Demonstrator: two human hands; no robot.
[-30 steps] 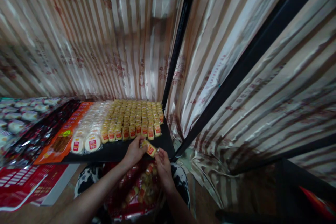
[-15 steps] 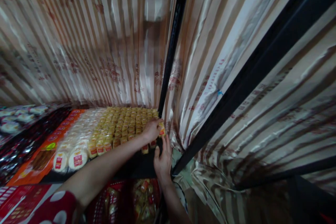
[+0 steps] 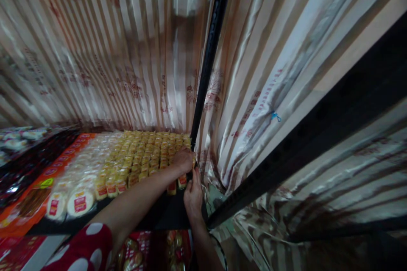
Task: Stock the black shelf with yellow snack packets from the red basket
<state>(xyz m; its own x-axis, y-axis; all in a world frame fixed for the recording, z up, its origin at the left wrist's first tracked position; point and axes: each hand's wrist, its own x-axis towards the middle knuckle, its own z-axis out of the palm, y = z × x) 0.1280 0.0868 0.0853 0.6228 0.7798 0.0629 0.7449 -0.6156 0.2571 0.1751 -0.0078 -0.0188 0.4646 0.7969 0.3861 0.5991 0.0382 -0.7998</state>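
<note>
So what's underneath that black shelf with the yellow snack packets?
Below the black shelf, a red basket of wrapped snacks shows. The sleeve and forearms cover the rest.

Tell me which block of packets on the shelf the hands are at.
The yellow packets, rightmost block against the black post. The left hand and right hand meet at its right front corner; the white round packets lie further left, untouched.

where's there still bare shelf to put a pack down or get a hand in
Bare black shelf shows along the front edge, between the front row of yellow packs and the lip, beside the right hand. Behind that, packs run solid to the striped curtain. The left hand rests at the crowded right corner by the post.
</note>
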